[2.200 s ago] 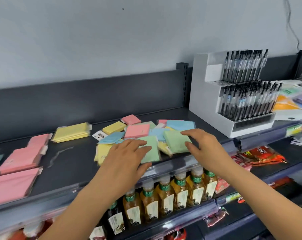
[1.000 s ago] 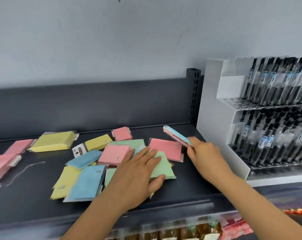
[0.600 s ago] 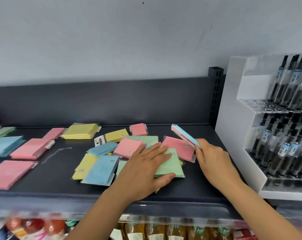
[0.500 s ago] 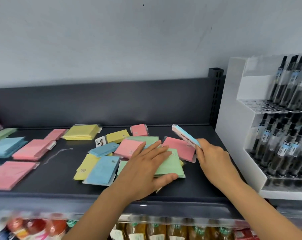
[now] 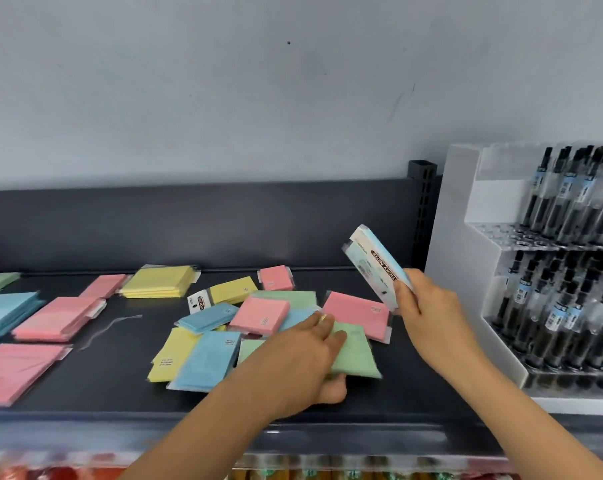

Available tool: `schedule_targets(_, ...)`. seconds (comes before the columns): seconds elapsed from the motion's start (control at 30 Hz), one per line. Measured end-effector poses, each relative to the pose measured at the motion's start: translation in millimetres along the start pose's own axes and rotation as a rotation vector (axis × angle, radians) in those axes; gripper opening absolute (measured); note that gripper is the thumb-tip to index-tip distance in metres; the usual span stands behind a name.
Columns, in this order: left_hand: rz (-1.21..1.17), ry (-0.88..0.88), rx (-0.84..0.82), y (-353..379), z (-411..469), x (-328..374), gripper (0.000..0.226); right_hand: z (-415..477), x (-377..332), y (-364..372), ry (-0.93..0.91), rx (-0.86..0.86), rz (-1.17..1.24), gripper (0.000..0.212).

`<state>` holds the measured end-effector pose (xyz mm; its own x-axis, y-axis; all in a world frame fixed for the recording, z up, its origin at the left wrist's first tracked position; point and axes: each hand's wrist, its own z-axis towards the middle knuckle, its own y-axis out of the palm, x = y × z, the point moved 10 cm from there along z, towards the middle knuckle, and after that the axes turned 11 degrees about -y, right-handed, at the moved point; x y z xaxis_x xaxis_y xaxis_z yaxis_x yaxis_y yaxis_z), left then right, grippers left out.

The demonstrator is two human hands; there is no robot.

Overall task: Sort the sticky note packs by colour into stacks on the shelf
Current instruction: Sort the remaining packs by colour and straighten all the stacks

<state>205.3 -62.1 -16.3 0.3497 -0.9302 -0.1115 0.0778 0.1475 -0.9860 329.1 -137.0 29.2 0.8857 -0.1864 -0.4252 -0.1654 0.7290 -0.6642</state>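
Blue pack (image 5: 376,268) now raised, gripped by right hand (image 5: 428,313) beside pen rack (image 5: 466,258), left hand (image 5: 300,362) spread on green pack (image 5: 355,355), thumb apparently beneath.

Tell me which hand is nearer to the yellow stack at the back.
Left. The left hand holds a green pack, right of the yellow stack and nearer the front. The right hand is farther right, holding a blue pack up.
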Motion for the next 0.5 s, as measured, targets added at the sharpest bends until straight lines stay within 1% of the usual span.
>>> schedule_targets(0.07, -0.034, -0.032, 0.080, -14, 0, 0, 0.064, 1, -7, -3, -0.007, 0.033, 0.103, 0.022)
schedule_targets(0.17, -0.032, -0.115, 0.192, -28, 1, -12, 0.046, 0, -12, -1, -0.015, 0.047, 0.186, 0.026)
schedule_targets(0.23, -0.025, -0.175, 0.270, -39, -6, -22, 0.044, -1, -14, 2, -0.018, 0.049, 0.224, 0.031)
schedule_targets(0.3, -0.127, -0.211, 0.423, -63, -24, -31, 0.042, -1, -14, 1, -0.010, 0.068, 0.256, 0.033)
schedule_targets(0.37, -0.290, -0.274, 0.527, -87, -49, -44, 0.035, 2, -18, 3, -0.004, 0.082, 0.291, 0.032)
schedule_targets(0.43, -0.381, -0.341, 0.651, -102, -76, -61, 0.031, 5, -30, 8, -0.026, 0.103, 0.333, 0.031)
schedule_targets(0.5, -0.368, -0.406, 0.666, -103, -100, -76, 0.034, 8, -55, 17, -0.078, 0.101, 0.385, 0.031)
